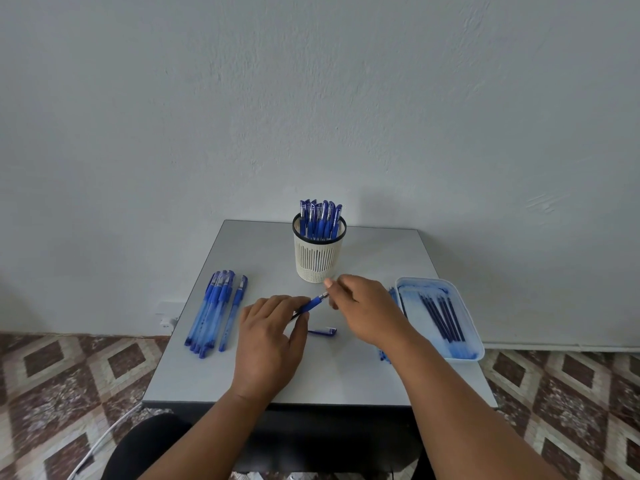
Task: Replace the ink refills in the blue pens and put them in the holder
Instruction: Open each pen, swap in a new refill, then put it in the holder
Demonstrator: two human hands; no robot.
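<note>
My left hand (268,336) grips a blue pen (311,304) by its barrel, the pen slanting up to the right. My right hand (363,306) pinches the pen's metal tip end. A blue pen cap (323,331) lies on the table just below the pen. A cream mesh holder (317,261) with several capped blue pens stands at the back centre. Several blue pens (213,310) lie in a row on the left. Several dark refills (441,317) lie in a pale blue tray (474,341) on the right.
The small grey table (346,379) stands against a pale wall. More blue pens (383,356) lie beside the tray's left wall, mostly hidden by my right forearm. Patterned tile floor surrounds the table, and a white cable (100,441) runs at lower left.
</note>
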